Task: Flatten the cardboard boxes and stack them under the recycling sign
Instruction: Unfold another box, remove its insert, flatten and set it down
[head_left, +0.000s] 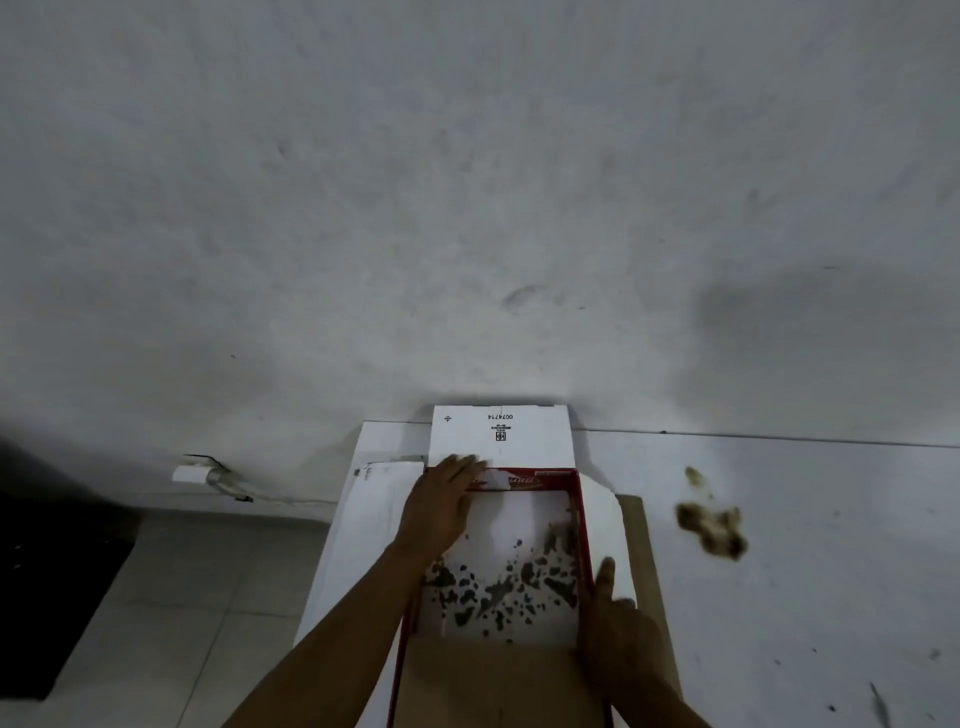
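A shallow red-rimmed white cardboard box (524, 525), stained with dark spots inside, lies on a stack of flattened white cardboard (363, 519) at the foot of the wall. Its white flap (519, 441) with small black print leans against the wall. My left hand (441, 504) presses flat, fingers spread, on the box's far left corner. At the box's right wall, my right hand (613, 618) has its thumb pointing up along the red rim. A brown cardboard sheet (641, 545) shows beneath, on the right.
A grey-white wall (467, 208) fills the upper view. A white plug with a cable (202, 475) sits low on the wall at left. A brown stain (711, 525) marks the white floor at right. A dark mat (47, 582) lies at far left.
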